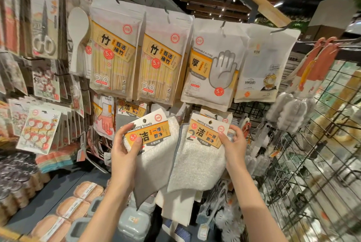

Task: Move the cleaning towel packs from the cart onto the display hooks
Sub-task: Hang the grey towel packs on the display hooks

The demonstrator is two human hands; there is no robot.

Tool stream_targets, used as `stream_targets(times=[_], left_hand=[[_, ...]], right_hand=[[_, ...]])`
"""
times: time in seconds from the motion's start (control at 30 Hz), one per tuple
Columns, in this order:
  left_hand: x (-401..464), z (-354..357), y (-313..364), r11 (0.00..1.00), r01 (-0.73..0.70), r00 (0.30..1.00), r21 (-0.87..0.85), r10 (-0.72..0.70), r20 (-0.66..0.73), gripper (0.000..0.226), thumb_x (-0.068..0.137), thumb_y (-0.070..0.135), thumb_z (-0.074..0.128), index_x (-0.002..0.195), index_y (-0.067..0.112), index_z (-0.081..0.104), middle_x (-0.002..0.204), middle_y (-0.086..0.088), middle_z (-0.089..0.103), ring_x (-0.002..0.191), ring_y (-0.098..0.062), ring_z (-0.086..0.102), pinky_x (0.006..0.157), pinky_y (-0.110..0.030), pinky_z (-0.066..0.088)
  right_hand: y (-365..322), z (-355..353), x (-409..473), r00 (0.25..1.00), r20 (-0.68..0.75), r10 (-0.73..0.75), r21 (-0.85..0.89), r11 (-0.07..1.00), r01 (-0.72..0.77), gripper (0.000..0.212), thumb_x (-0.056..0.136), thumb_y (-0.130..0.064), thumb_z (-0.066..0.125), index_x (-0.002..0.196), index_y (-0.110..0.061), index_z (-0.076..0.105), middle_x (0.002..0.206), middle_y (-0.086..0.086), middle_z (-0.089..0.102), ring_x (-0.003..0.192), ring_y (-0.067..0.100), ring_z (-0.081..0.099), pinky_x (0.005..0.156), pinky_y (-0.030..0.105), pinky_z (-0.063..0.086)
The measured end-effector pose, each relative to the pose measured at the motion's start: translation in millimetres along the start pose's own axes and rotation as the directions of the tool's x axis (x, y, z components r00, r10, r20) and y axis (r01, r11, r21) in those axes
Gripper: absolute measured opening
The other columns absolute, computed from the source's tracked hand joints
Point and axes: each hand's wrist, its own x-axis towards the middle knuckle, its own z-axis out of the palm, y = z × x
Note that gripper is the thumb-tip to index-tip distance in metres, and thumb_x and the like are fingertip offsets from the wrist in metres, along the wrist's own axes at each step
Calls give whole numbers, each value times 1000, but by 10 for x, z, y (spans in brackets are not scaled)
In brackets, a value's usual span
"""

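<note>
My left hand (125, 150) grips a cleaning towel pack (154, 155) by its orange-and-white header card, the grey-white cloth hanging below, tilted left. My right hand (233, 144) pinches the right edge of a second towel pack (197, 161), whose card hole sits at a display hook (215, 117) where more towel packs (224, 117) hang behind it. The two packs overlap slightly in the middle. The cart is out of view.
Above hang bamboo chopstick bags (115, 50), disposable glove bags (211, 66) and another white pouch (261, 66). A black wire grid (312, 153) with brushes stands on the right. Carded goods (41, 130) fill the left wall. Sponges (76, 206) lie on the shelf below.
</note>
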Motion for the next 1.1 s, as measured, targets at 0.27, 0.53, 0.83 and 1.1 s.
stream_targets(times=[0.27,0.53,0.83,1.1], left_hand=[[61,26,-14,1000,-9,1000,-5,9,-3,35,91,4,58,109,34,57,124,3,56,112,-27,59,74,-15,52],[77,49,-61,1000,9,1000,29,-9,-13,35,91,4,59,118,25,55,128,1,55,110,-24,60,74,-16,53],[105,84,-78,999,28,1000,33,-28,12,37,90,3,59,120,25,56,129,-1,55,112,-26,59,76,-25,49],[132,91,-76,998,31,999,49,-32,9,36,90,4,60,118,26,57,127,4,56,114,-22,58,72,-19,52]], right_hand=[[37,-36,223,996,-85,18,0,1000,-18,33,83,7,63,114,-2,56,90,-10,60,79,8,63,63,17,56],[139,-111,252,989,-148,-17,-6,1000,16,29,83,5,63,103,-15,58,106,2,59,91,18,62,76,29,56],[204,0,517,985,-168,-47,-215,977,11,24,83,-8,68,101,-17,55,99,-1,56,85,12,57,70,24,47],[238,56,731,976,-214,-46,-321,947,-26,31,81,-15,72,105,-10,54,95,0,55,86,19,55,73,33,45]])
